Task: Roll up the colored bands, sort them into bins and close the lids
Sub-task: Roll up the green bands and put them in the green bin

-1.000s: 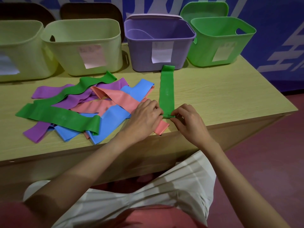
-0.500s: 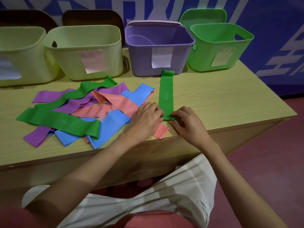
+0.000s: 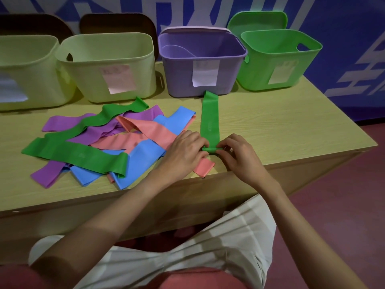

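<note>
Both hands are working at the near end of a single green band point(image 3: 210, 122) that is lying flat and straight on the table point(image 3: 281, 126), its far end touching the base of the purple bin point(image 3: 200, 65). Left hand point(image 3: 184, 150) is pinching the left side of the small roll just forming there, its fingers curled over it; right hand point(image 3: 237, 152) is pinching the right side in the same way. Roll and hands are sitting near the table's front edge, just right of the loose pile of bands point(image 3: 100, 142), with a pink band point(image 3: 160, 132) running under the left hand.

To my eye the rolling is only beginning. Doing it well probably means keeping both thumbs level so the coil is turning squarely toward the far side, pressing evenly so it is winding tight and not coning to one side, and letting the flat length feed in without wrinkling. Green bin point(image 3: 279, 61) is standing open at far right, its lid point(image 3: 256, 22) propped behind it, likely the destination.
</note>
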`<state>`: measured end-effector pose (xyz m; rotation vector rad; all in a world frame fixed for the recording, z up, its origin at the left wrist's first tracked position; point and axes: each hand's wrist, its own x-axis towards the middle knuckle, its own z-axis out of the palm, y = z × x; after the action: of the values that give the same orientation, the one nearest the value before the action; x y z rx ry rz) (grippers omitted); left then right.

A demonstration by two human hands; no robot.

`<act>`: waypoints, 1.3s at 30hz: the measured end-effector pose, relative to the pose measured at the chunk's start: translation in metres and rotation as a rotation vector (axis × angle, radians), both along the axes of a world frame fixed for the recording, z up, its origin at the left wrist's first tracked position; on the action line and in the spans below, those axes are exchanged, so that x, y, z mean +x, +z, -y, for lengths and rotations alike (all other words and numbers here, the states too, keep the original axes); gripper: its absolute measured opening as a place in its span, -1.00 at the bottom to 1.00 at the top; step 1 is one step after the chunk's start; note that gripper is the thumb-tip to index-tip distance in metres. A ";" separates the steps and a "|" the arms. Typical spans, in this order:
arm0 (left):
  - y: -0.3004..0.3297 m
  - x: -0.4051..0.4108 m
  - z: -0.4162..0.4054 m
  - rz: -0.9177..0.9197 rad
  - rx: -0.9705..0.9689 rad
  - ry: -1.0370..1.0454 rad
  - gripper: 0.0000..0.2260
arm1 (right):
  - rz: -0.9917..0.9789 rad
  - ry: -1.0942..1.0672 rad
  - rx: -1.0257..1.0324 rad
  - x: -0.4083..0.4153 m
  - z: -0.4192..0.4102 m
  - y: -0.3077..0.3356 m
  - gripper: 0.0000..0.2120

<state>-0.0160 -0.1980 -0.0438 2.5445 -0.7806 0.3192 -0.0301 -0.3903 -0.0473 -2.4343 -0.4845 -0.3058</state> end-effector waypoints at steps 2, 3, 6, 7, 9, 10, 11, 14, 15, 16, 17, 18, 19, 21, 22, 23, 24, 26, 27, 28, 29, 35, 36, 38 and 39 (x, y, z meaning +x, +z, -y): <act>0.003 0.000 0.000 -0.003 -0.045 0.008 -0.84 | -0.009 0.002 0.054 -0.001 0.000 0.003 -0.87; 0.004 0.000 -0.001 -0.007 -0.067 0.014 -0.84 | -0.016 0.005 0.090 -0.001 -0.001 0.004 -0.86; 0.011 0.001 -0.002 -0.009 -0.107 0.027 -0.80 | -0.042 0.023 0.190 -0.002 -0.003 0.009 -0.79; 0.013 0.001 -0.002 -0.017 -0.123 0.029 -0.80 | -0.036 0.028 0.216 -0.001 -0.003 0.011 -0.81; 0.018 0.002 -0.002 -0.042 -0.197 0.030 -0.80 | -0.021 0.017 0.290 0.001 -0.005 0.014 -0.86; 0.021 0.002 -0.002 -0.054 -0.257 0.029 -0.81 | -0.027 0.006 0.346 0.002 -0.006 0.017 -0.88; 0.024 0.003 -0.002 -0.058 -0.320 0.028 -0.81 | -0.042 -0.004 0.407 0.004 -0.007 0.021 -0.88; 0.038 0.009 -0.001 0.027 -0.469 0.037 -0.82 | -0.056 -0.016 0.546 0.013 -0.013 0.036 -0.91; 0.044 0.013 -0.001 0.057 -0.510 0.043 -0.84 | -0.040 -0.014 0.580 0.017 -0.014 0.042 -0.91; 0.050 0.018 0.000 0.079 -0.546 0.051 -0.86 | -0.009 -0.012 0.602 0.021 -0.016 0.048 -0.91; 0.057 0.024 0.000 0.090 -0.577 0.061 -0.88 | 0.029 -0.011 0.612 0.027 -0.017 0.055 -0.91; 0.063 0.030 0.001 0.089 -0.610 0.070 -0.89 | 0.066 -0.009 0.619 0.033 -0.019 0.062 -0.91; 0.069 0.037 0.003 0.076 -0.646 0.081 -0.89 | 0.094 -0.003 0.635 0.039 -0.020 0.069 -0.90; 0.082 0.052 0.005 0.044 -0.724 0.101 -0.88 | 0.122 0.025 0.707 0.051 -0.022 0.082 -0.85; 0.089 0.059 0.005 0.027 -0.760 0.100 -0.88 | 0.132 0.037 0.742 0.058 -0.024 0.088 -0.84; 0.096 0.066 0.006 0.015 -0.784 0.089 -0.90 | 0.142 0.046 0.766 0.065 -0.025 0.094 -0.84; 0.103 0.072 0.005 0.015 -0.789 0.075 -0.91 | 0.149 0.053 0.783 0.071 -0.026 0.100 -0.85; 0.116 0.082 0.003 0.042 -0.780 0.052 -0.92 | 0.169 0.078 0.809 0.085 -0.030 0.112 -0.87; 0.122 0.087 0.001 0.062 -0.778 0.047 -0.92 | 0.182 0.091 0.820 0.091 -0.032 0.118 -0.88; 0.128 0.091 -0.001 0.091 -0.781 0.044 -0.91 | 0.192 0.103 0.834 0.097 -0.033 0.125 -0.88; 0.134 0.095 -0.003 0.123 -0.788 0.043 -0.91 | 0.198 0.114 0.846 0.103 -0.035 0.131 -0.87; 0.161 0.114 -0.016 0.261 -0.751 0.007 -0.87 | 0.249 0.171 0.882 0.128 -0.048 0.158 -0.89; 0.163 0.118 -0.018 0.268 -0.753 0.024 -0.87 | 0.254 0.182 0.872 0.133 -0.050 0.159 -0.89; 0.165 0.123 -0.021 0.269 -0.781 0.068 -0.88 | 0.255 0.216 0.851 0.141 -0.055 0.160 -0.89; 0.165 0.125 -0.022 0.270 -0.802 0.087 -0.89 | 0.260 0.229 0.838 0.146 -0.058 0.160 -0.88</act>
<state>0.1085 -0.1761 0.1214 1.7929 -0.4876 0.8285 0.1159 -0.3327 0.1122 -1.5200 -0.5920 -0.5908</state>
